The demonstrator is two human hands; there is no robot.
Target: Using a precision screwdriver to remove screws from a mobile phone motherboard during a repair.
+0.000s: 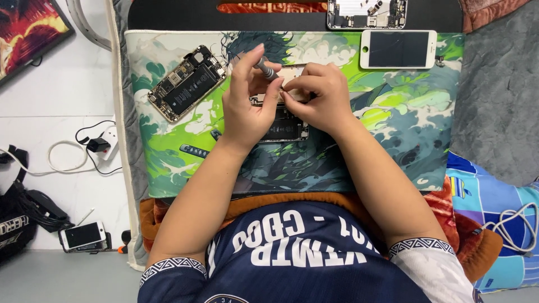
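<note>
My left hand (pixel 247 101) pinches one small grey screwdriver (pixel 265 69) over the opened phone (pixel 283 126) at the mat's (pixel 393 129) middle; my right hand (pixel 317 98) presses fingertips on its upper edge. Two more opened phones (pixel 188 83) lie about, one white screen (pixel 398 49)

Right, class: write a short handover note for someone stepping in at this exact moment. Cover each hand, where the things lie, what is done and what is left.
Left hand: fingers grip a small grey screwdriver, tip down on the opened phone.
Right hand: pinches and steadies that phone's upper edge.
On the mat: a second opened phone at left, a detached white screen at top right.
Done: phone opened.
Left: the screw work appears unfinished; nothing reassembled.
</note>
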